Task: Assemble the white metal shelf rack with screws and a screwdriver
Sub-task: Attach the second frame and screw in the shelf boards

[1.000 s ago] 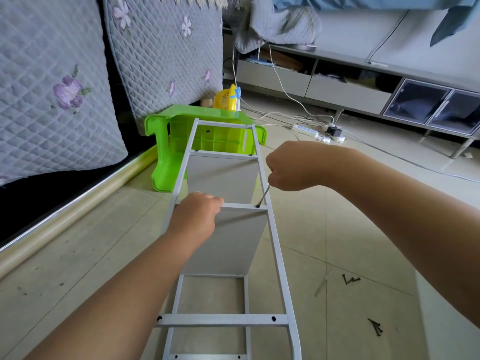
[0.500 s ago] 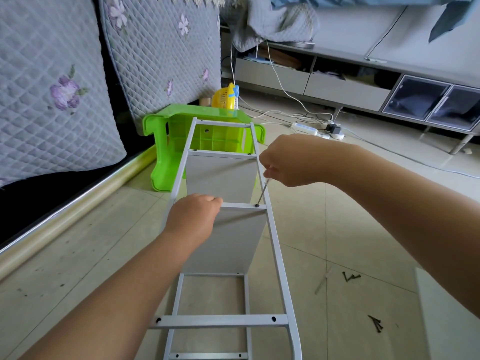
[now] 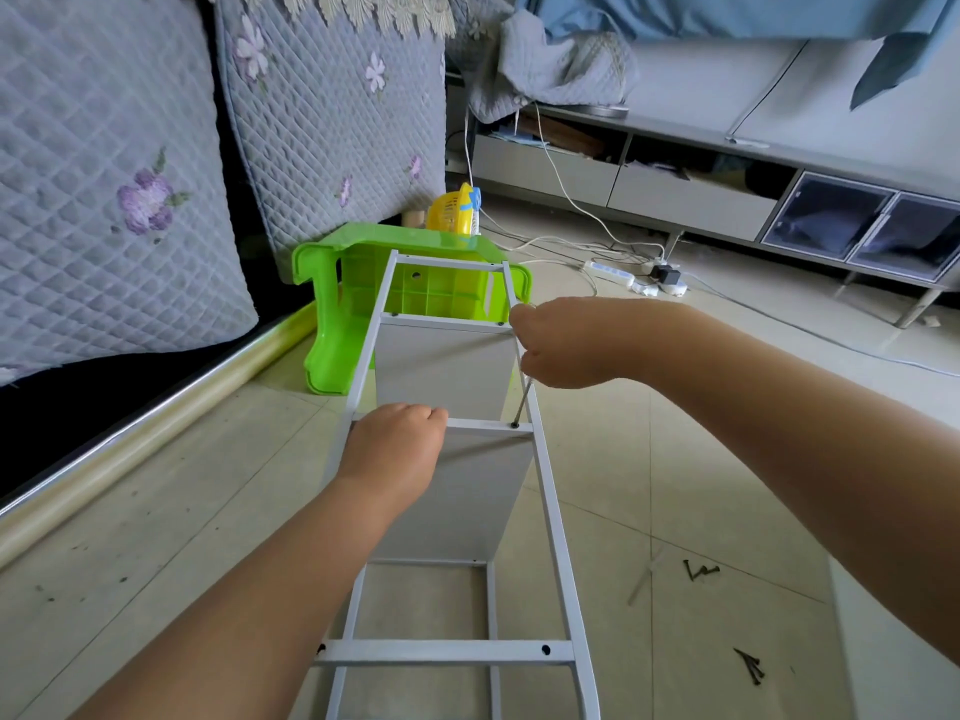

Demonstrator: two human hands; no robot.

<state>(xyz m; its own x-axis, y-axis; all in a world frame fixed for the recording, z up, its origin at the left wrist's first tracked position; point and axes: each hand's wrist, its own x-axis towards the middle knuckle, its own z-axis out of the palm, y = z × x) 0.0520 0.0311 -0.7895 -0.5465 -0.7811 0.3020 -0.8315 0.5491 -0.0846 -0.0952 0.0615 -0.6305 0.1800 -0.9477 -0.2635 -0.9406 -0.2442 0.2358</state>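
The white metal shelf rack (image 3: 550, 501) lies lengthwise on the tiled floor, running away from me, with white shelf panels fitted between its side frames. My left hand (image 3: 395, 449) grips the middle crossbar at its left end. My right hand (image 3: 561, 345) holds the screwdriver (image 3: 522, 402) in a fist; its thin shaft slants down to a screw at the right end of the same crossbar. Loose black screws (image 3: 698, 570) lie on the floor to the right, and more black screws (image 3: 750, 671) lie nearer me.
A green plastic stool (image 3: 353, 283) lies tipped under the rack's far end, a yellow basket (image 3: 454, 215) behind it. Quilted cushions (image 3: 130, 174) line the left. A power strip (image 3: 613, 272) with cables lies before the low cabinet (image 3: 727, 200). A white panel (image 3: 893, 667) is at the lower right.
My right hand has risen a little and turned on the screwdriver, whose tip stays on the same screw. My left hand keeps its grip on the crossbar.
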